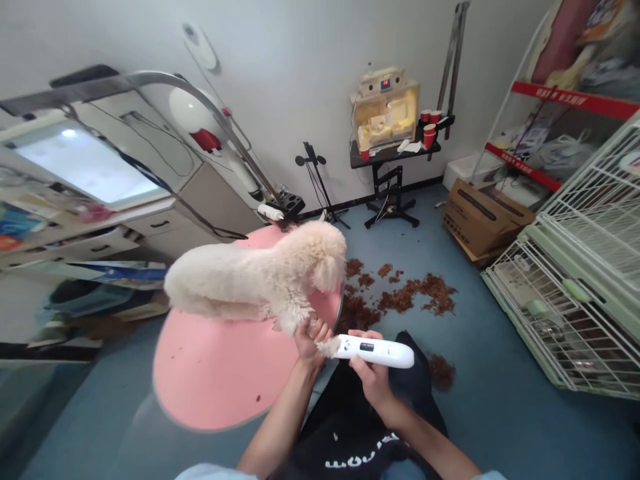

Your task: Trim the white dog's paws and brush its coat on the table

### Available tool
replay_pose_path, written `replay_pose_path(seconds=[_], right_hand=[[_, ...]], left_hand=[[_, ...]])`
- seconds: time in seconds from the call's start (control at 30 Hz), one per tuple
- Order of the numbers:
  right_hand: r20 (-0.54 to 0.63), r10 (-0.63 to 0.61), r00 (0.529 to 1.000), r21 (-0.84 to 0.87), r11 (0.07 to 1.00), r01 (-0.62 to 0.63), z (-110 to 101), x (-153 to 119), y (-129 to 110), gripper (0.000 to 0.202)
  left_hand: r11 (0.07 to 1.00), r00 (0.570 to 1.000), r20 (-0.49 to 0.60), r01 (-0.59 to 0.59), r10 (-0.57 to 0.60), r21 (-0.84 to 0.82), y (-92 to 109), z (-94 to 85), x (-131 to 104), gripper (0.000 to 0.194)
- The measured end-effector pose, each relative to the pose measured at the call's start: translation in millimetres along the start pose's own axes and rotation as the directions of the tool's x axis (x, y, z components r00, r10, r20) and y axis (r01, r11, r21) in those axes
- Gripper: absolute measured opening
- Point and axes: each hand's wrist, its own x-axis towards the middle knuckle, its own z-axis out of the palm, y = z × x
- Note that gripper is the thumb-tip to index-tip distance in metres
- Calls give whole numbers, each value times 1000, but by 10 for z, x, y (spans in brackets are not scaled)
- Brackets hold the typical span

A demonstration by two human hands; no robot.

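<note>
Far up and left of both hands, a black strap slants down beside a glowing panel set in a cabinet. Nearer, just left of the hands, lies a rounded pink desk with a cream, curly-headed dog standing on it, its body shorn short and its head turned toward the right. The left hand, at the desk's edge, is closed around the dog's foreleg, from which a fluffy paw sticks out. Just right of it, the right hand grips a white cordless clipper, its head touching the paw's fur. Below the hands, dark cloth with white lettering covers the person's lap. Beyond them to the right, clumps of brown hair litter the floor, and well apart, farthest right, stands a wire cage. The step in hand looks like trimming around the paw; the next move seems to call for a steady left-hand hold and light, shallow strokes with the clipper. The clipper's cutting edge is lost in fur, the dog's face is mostly hidden, both sleeves are cut off at the bottom edge, and the clutter at far left is blurred.
</note>
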Motion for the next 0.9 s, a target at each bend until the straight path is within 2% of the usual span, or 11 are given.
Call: replay_pose_path(seconds=[0.07, 0.2, 0.27, 0.37, 0.43, 0.5, 0.63, 0.77, 0.8, 0.9], right_hand=[[-15, -19, 1000, -19, 1000, 19, -26, -6, 56, 36], [51, -43, 998, 38, 998, 41, -41, -63, 289, 42], [33, -86, 996, 58, 995, 84, -29, -114, 395, 43], [-54, -151, 987, 34, 988, 153, 10, -202, 497, 42], [-33, -159, 987, 13, 987, 159, 46, -250, 533, 42], [4, -192, 981, -18, 981, 192, 83, -282, 540, 41], [-17, -317, 948, -151, 938, 311, 138, -312, 439, 41], [134, -275, 952, -212, 930, 299, 133, -311, 298, 45], [126, -290, 949, -215, 925, 312, 124, -306, 281, 45], [-2, -383, 924, -236, 898, 372, 111, -288, 271, 47]], left_hand=[[1000, 1000, 20, -14, 14, -20, 6, -18, 71, 24], [999, 991, 132, -28, 32, -29, 10, -48, 168, 25], [999, 987, 157, -19, 24, -36, -2, -64, 156, 25], [998, 984, 176, 3, 9, -67, 2, -91, 87, 26], [996, 982, 189, 18, -1, -88, 32, -103, 45, 30], [995, 979, 202, 31, -11, -98, 74, -98, 23, 32], [994, 980, 198, 44, -23, -102, 153, -14, 15, 39], [995, 984, 172, 63, -48, -82, 189, 89, 41, 48], [995, 985, 167, 64, -50, -80, 190, 102, 50, 48], [995, 983, 173, 72, -59, -68, 181, 112, 63, 49]])
